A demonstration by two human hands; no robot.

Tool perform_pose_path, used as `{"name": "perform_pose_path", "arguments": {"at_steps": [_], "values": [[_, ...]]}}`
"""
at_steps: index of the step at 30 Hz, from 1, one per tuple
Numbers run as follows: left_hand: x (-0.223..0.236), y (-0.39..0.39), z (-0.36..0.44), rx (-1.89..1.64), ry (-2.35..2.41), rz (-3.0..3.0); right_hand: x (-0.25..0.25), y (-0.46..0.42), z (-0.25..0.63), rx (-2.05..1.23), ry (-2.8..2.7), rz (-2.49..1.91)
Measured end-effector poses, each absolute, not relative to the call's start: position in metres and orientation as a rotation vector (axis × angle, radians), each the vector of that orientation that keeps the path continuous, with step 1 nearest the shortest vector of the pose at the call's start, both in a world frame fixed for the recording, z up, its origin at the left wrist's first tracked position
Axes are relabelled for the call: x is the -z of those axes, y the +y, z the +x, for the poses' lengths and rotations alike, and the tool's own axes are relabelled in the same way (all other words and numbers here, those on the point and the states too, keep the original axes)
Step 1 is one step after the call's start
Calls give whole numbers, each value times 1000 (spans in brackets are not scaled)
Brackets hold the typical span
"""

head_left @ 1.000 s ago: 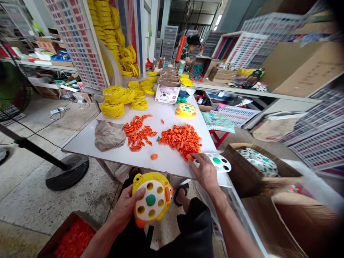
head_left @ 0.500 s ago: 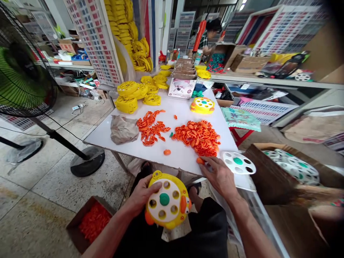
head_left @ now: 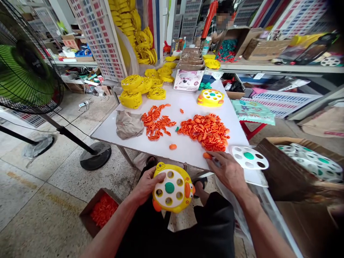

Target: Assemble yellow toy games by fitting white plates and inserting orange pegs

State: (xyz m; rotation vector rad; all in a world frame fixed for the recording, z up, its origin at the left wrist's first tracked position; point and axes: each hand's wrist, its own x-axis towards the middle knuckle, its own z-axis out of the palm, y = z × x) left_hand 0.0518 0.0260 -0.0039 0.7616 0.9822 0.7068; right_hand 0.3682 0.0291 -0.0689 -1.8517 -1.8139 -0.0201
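Note:
My left hand (head_left: pixel 146 185) grips a yellow duck-shaped plastic toy (head_left: pixel 175 179) by its edge, above my lap. The thumb rests on its white disc, which has round holes and a green centre. At the table's front edge, my right hand (head_left: pixel 229 170) has its fingertips closed on a small orange plastic piece (head_left: pixel 207 155). A heap of orange pieces (head_left: pixel 205 129) lies just beyond that hand. To its right is a loose white disc with holes (head_left: pixel 260 160). Another orange piece (head_left: pixel 172 146) sits alone near the front edge.
More orange parts (head_left: pixel 156 123) lie beside a crumpled brown bag (head_left: pixel 129 124). Yellow shells (head_left: pixel 133 91) and a finished-looking duck toy (head_left: pixel 211 97) stand farther back. An orange screwdriver (head_left: pixel 209 19) hangs above. Boxes flank me on the floor side, and a fan (head_left: pixel 24 79) stands left.
The view has shifted, so the table and its contents appear farther right and slightly higher. Both hands keep about the same grip and place.

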Motion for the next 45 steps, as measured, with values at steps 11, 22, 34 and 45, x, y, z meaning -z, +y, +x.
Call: {"name": "perform_pose_path", "arguments": {"at_steps": [11,22,34,45], "values": [[1,25,51,-671,1042,754,64,31,369,-62,-1787,-1774],[8,28,51,-636,1066,733,57,35,368,-109,-1775,-1794],[14,27,48,-606,1025,749,34,67,356,233,-1916,-1897],[15,26,42,-642,1004,749,24,133,338,336,-2364,-1768]]}}
